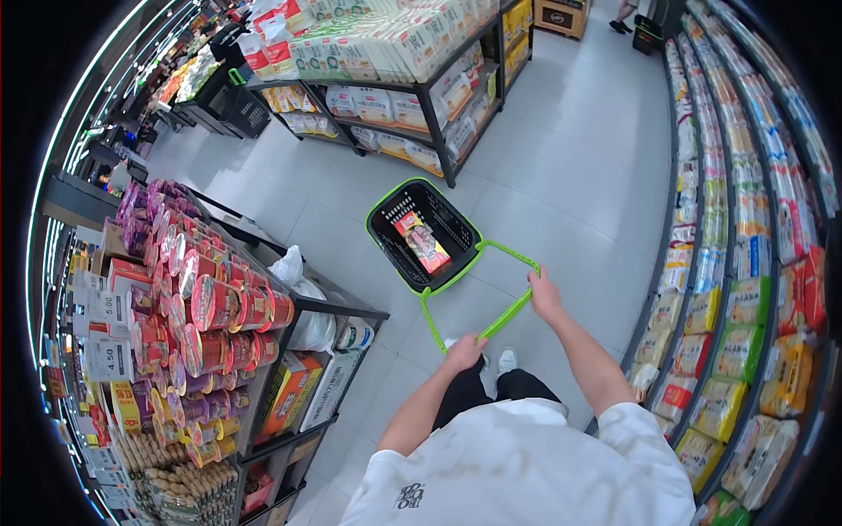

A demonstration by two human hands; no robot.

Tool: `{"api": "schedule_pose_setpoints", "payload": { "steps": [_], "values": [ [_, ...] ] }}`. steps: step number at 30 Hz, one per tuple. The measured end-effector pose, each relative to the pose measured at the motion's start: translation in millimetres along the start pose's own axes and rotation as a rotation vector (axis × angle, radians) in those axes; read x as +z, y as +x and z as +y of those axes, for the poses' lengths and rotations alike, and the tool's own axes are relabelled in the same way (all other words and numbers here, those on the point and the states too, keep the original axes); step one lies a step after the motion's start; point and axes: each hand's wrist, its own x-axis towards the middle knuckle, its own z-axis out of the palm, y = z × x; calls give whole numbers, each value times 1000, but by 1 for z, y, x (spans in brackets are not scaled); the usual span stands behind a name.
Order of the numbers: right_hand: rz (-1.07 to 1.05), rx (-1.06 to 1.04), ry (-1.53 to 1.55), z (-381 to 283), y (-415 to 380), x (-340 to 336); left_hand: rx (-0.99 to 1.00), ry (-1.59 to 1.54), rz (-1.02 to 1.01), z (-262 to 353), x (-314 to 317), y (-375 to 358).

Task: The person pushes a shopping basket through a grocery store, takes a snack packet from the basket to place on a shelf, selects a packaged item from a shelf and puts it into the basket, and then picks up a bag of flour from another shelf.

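A black shopping basket (pixel 396 219) with a green rim stands on the floor in front of me. Inside it lies a red and yellow package (pixel 423 242) with a dark picture on its face. The basket's green handle (pixel 506 317) reaches back toward my body. My left hand (pixel 466 352) is closed around the handle's left end. At the handle's right end, my right hand (pixel 545 294) grips it with wrapped fingers. My white shoes show below the handle, partly hidden by my left hand and clothes.
To my left, a dark rack (pixel 338 305) carries stacked red and purple tubs (pixel 215 302). A long shelf (pixel 680 289) of packaged goods curves along my right. Ahead stands a display rack (pixel 430 96) with boxes and bags. Farther off are a person's legs (pixel 624 16) and another basket (pixel 647 35).
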Motion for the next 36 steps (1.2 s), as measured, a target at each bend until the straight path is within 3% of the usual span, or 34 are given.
{"api": "schedule_pose_setpoints", "payload": {
  "steps": [7,10,13,17,25,36],
  "values": [
    [-10,-82,-35,-11,116,-17,-5,-68,-58,19,-54,79],
    [69,-247,-152,-21,161,-20,10,-92,-52,20,-92,106],
    [-99,-144,-186,-54,203,-24,44,-143,-56,6,-128,135],
    [-64,-176,-155,-91,265,-15,21,-153,-63,-5,-201,152],
    [-98,-257,-205,-176,373,-21,-40,-221,116,-32,-281,195],
    [-154,-324,-176,-245,502,-13,-165,-244,250,-42,-368,264]
  ]
}}
